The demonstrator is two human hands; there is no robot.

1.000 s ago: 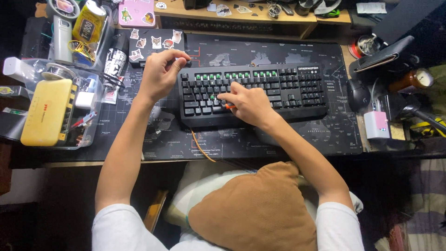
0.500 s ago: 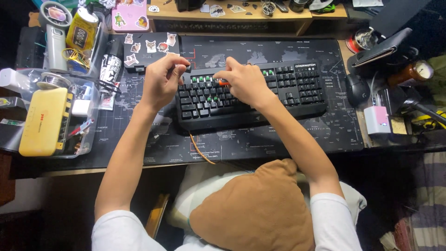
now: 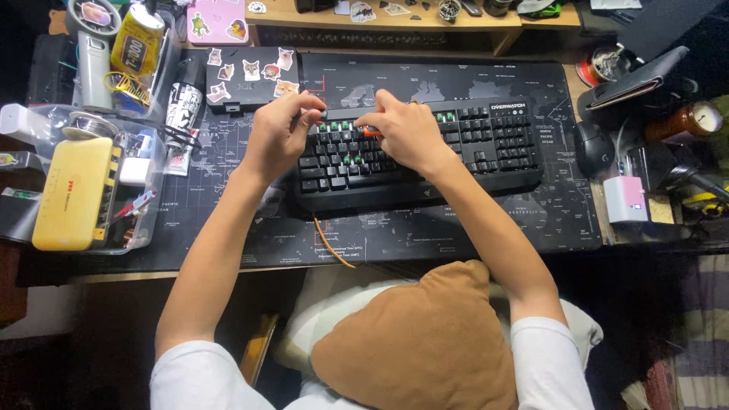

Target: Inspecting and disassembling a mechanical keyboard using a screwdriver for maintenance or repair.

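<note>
A black mechanical keyboard [image 3: 486, 148] with green backlight lies on a dark desk mat [image 3: 456, 220] printed with a map. My left hand [image 3: 277, 137] rests at the keyboard's upper left corner, fingers pinched together near the top row of keys. My right hand [image 3: 402, 133] sits over the upper left keys and is closed on a small orange tool [image 3: 370, 131], whose tip shows between the fingers. The two hands almost touch. What the left fingers pinch is hidden.
A clear bin [image 3: 144, 190] with a yellow box [image 3: 72, 193] stands at the left. A sticker-covered black box [image 3: 250, 76], a spray can [image 3: 182, 106] and a black mouse [image 3: 588, 148] surround the keyboard. A brown cushion [image 3: 425, 342] lies on my lap.
My right hand has moved from the keyboard's middle up and left to the top row beside my left hand. The left hand's fingers have closed into a pinch at the keyboard's corner.
</note>
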